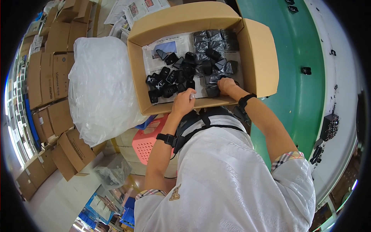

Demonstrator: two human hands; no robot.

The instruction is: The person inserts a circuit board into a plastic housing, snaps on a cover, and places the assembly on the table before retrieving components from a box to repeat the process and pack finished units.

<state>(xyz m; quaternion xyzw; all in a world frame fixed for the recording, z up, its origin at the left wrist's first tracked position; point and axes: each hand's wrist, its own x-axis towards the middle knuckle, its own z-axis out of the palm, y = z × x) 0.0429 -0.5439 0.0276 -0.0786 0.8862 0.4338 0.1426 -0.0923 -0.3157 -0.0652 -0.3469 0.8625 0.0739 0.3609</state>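
A cardboard box (185,17) stands open in front of me, lined with newspaper (152,56). On its left side lies a loose heap of small black plastic parts (170,75). On the right, black parts in clear wrap (210,40) are packed in rows, with a few loose ones on top. My left hand (183,103) is closed at the near wall, its fingertips at a small black part (190,84). My right hand (227,86) reaches into the near right corner, fingers closed at a wrapped black part (212,90); its fingertips are partly hidden.
A large translucent plastic bag (102,85) bulges left of the box. Below it stands a pink perforated stool (145,145). Cardboard cartons (48,75) are stacked at far left. A green work surface (286,54) on the right carries a black part (306,70).
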